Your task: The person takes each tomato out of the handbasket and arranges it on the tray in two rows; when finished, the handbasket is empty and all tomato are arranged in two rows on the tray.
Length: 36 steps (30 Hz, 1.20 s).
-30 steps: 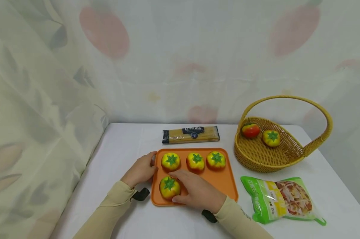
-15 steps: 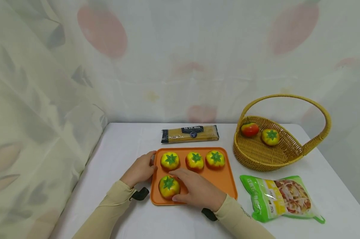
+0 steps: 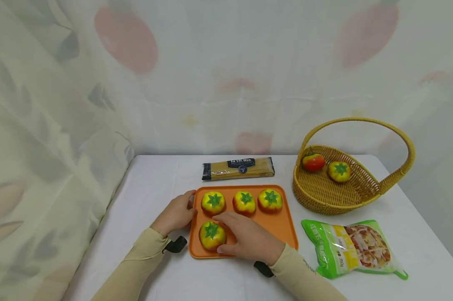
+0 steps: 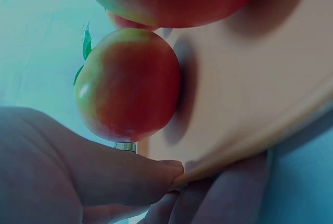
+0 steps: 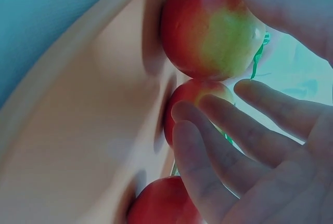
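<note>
Several yellow-red tomatoes with green star-shaped tops sit on an orange tray [image 3: 277,232]. One tomato [image 3: 212,237] is at the front left; three others form the back row, including a left one [image 3: 213,203]. My left hand [image 3: 175,214] grips the tray's left edge, and in the left wrist view its thumb [image 4: 140,177] lies on the rim with fingers beneath. Over the tray, my right hand [image 3: 249,237] arches beside the front tomato, fingers spread. The right wrist view has the thumb [image 5: 286,8] right at that tomato [image 5: 208,31], the other fingers uncurled.
Behind the tray lies a pack of spaghetti [image 3: 238,169]. A wicker basket [image 3: 329,196] with a tall handle stands at the back right, holding two tomatoes. A green food bag [image 3: 356,248] lies to the tray's right. Patterned curtains [image 3: 219,83] rise behind the table.
The head view has shifted very slightly. Both hands, the tray and the tomatoes keep their places relative to each other.
</note>
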Each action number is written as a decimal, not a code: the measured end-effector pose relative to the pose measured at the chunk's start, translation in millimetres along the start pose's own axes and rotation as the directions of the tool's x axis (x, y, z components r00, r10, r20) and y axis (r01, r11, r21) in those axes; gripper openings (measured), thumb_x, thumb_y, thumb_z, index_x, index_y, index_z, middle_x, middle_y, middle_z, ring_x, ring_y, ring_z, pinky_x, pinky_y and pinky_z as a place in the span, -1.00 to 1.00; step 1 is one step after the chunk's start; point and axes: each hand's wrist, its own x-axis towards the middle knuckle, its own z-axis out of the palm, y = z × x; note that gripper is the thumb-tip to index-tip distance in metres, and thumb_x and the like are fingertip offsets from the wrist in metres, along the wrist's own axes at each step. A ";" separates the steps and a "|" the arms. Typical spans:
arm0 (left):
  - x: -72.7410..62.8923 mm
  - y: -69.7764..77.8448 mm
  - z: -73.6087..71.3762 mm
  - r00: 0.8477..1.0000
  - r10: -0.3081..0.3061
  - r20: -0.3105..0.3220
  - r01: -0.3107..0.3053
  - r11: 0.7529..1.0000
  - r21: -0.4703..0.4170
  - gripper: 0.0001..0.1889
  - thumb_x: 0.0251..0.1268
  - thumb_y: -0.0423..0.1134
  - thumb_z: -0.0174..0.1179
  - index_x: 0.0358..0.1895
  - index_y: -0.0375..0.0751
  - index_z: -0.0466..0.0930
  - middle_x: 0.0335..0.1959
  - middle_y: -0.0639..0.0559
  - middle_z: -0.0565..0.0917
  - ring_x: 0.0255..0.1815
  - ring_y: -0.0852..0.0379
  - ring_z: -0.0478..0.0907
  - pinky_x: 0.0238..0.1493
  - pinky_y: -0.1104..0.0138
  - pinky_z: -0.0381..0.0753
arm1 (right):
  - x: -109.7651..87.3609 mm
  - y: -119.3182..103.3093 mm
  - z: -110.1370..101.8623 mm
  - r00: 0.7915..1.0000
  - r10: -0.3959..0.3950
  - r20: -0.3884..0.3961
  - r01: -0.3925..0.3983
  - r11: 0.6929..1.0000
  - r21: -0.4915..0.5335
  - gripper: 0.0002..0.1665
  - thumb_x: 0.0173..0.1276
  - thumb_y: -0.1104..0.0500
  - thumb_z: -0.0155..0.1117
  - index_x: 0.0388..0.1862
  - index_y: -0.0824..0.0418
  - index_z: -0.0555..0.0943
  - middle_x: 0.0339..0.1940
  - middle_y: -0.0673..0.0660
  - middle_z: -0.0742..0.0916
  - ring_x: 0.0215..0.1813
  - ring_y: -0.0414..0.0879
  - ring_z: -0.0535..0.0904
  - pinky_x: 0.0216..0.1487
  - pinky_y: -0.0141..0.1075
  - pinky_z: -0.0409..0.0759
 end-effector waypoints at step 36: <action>6.8 -7.0 1.8 0.999 0.047 0.009 -0.047 0.999 0.020 -0.26 0.55 -0.30 0.20 0.70 -0.32 0.16 0.06 -0.22 0.71 -0.34 0.08 0.63 -0.25 0.24 0.67 | -95.3 131.2 -185.4 0.913 0.219 -0.344 -0.302 0.930 -0.209 -0.15 0.40 0.10 0.57 0.58 0.28 0.46 0.52 0.34 0.59 0.53 0.33 0.50 0.52 0.30 0.47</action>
